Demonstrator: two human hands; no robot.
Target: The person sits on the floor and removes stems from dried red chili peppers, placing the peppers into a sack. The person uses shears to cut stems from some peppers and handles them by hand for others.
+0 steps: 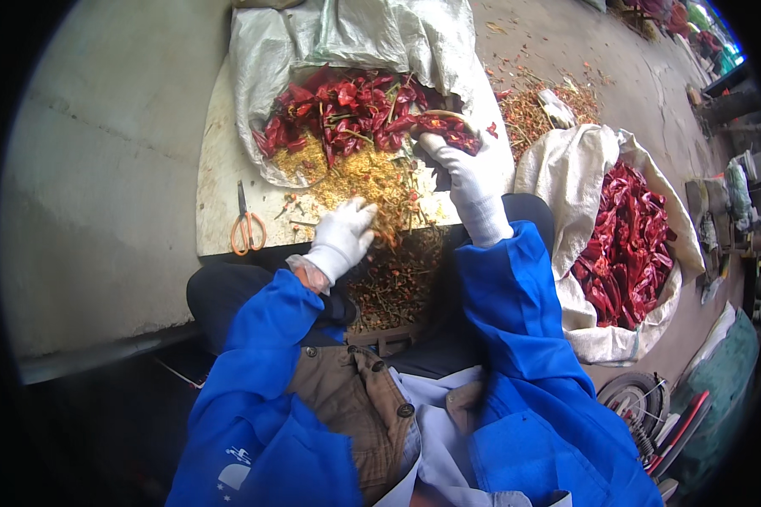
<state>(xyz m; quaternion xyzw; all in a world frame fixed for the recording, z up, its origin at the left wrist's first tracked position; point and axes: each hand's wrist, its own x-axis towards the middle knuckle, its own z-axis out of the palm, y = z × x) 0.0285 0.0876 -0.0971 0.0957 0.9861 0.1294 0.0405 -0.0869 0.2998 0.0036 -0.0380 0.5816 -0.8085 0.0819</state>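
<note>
My left hand (pixel 344 237), in a white knitted glove, is at the near edge of a pale board (pixel 219 158). Its fingers are apart and touch loose yellow pepper seeds (pixel 361 174) and stem bits. My right hand (pixel 466 174), gloved too, grips a few dried red peppers (pixel 447 127) at the board's right side; the glove covers part of them. Beyond both hands, a heap of dried red peppers (pixel 349 108) spills from the mouth of a white woven sack (pixel 368 38) lying on the board. Orange-handled scissors (pixel 248 229) rest left of my left hand.
At right stands an open woven sack (pixel 545 165) filled with dried red peppers (pixel 628 253). Stem scraps (pixel 526 120) with a white glove (pixel 557 109) lie behind it. More scraps (pixel 396 285) are below the board between my knees. A wheel (pixel 637 402) is at lower right.
</note>
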